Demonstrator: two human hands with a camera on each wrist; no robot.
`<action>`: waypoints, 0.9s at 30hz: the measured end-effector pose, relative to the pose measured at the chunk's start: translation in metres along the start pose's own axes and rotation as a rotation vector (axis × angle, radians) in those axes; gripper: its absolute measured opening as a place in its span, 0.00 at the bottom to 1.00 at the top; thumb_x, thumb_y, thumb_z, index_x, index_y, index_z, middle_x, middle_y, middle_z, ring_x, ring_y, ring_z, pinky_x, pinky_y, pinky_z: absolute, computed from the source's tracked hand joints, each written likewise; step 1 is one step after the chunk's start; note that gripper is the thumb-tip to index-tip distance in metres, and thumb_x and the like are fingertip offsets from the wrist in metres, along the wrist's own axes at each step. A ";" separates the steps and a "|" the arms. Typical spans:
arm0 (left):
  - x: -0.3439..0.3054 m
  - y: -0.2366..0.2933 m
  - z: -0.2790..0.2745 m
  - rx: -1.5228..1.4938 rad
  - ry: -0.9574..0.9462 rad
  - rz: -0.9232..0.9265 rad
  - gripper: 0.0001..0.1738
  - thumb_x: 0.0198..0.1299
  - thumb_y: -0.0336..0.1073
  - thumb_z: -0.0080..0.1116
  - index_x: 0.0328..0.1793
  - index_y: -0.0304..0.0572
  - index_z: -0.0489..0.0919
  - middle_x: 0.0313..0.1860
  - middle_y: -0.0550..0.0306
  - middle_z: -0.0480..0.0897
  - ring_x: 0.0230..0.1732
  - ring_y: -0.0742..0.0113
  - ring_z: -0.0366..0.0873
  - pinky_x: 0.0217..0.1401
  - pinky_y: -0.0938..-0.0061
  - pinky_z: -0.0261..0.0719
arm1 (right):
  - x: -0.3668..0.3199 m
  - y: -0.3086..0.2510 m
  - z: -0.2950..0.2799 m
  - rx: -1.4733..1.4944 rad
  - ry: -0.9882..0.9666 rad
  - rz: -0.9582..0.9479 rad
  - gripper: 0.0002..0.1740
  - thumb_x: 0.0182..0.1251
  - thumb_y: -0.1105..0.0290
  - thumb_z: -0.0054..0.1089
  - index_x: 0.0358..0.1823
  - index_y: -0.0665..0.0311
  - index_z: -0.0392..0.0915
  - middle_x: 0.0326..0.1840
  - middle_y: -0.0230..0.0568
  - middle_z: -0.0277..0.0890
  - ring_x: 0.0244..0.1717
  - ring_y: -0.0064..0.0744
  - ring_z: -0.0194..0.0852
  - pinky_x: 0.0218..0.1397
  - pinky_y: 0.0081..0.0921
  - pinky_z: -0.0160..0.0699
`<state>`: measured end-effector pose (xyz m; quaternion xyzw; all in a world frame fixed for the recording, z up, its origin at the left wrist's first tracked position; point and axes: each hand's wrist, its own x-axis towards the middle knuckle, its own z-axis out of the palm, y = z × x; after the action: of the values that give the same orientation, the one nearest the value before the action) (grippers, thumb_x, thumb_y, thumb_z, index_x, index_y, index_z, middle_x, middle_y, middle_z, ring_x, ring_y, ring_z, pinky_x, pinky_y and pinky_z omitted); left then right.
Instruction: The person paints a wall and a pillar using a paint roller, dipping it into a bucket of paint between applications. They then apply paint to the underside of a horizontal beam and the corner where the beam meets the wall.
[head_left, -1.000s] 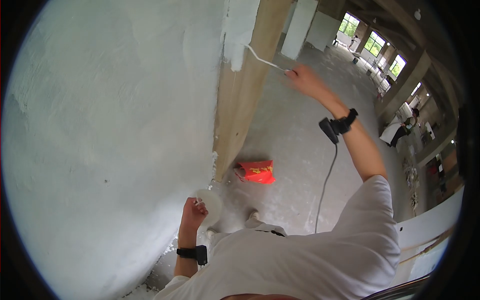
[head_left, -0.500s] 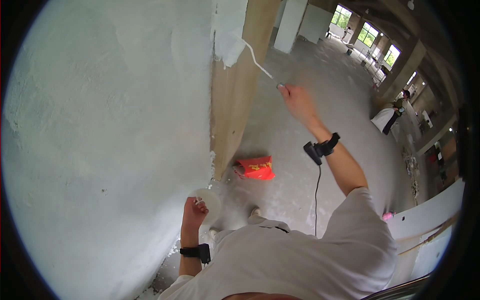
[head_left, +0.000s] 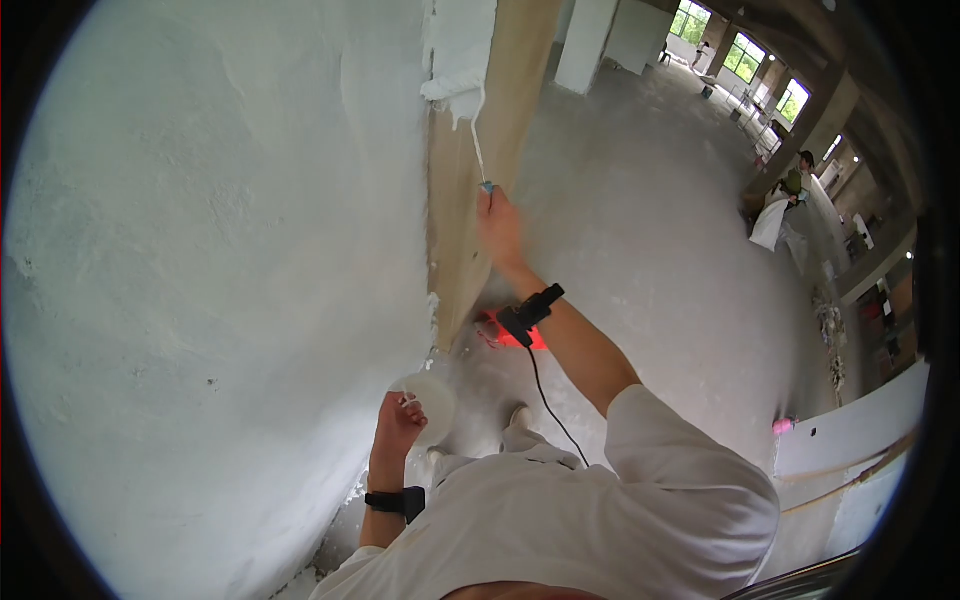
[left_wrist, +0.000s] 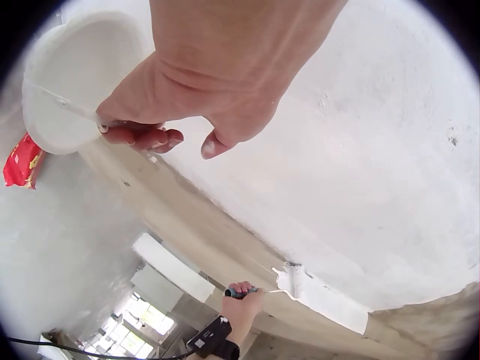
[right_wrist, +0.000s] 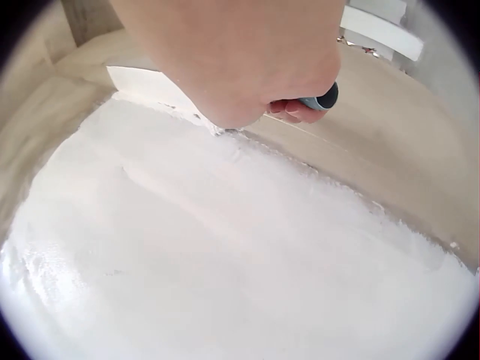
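Observation:
My right hand grips the handle of a paint roller, whose white roller head lies against the white patch on the brown wall edge. In the right wrist view, the blue-and-black handle end sticks out past the curled fingers, while the roller head is hidden behind the hand. Lower down, my left hand holds a white bucket by its thin handle. The left wrist view shows curled fingers at the handle wire, with the bucket hanging beside the large white-coated wall.
A red bag lies on the grey concrete floor, partly hidden behind my right forearm. A cable hangs from the right wrist camera. Farther off, another person stands by a pillar, near a white sheet.
My right hand has swung left, from over the open floor to the brown wall edge, and the roller shaft now points more steeply up. The left hand still holds the bucket in nearly the same place.

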<state>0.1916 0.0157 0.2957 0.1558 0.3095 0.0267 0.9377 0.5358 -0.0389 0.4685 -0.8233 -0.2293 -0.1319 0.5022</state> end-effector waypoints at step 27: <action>-0.039 -0.010 -0.064 0.003 0.167 0.003 0.09 0.60 0.41 0.54 0.38 0.45 0.78 0.22 0.66 0.67 0.27 0.73 0.63 0.37 0.73 0.66 | -0.086 0.086 0.162 0.312 0.206 0.140 0.17 0.79 0.62 0.43 0.38 0.71 0.67 0.28 0.63 0.69 0.31 0.66 0.67 0.35 0.46 0.68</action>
<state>0.1225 0.0182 0.2662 0.1551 0.3865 0.0407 0.9082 0.5038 0.0505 0.2898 -0.7317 -0.1369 -0.1431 0.6523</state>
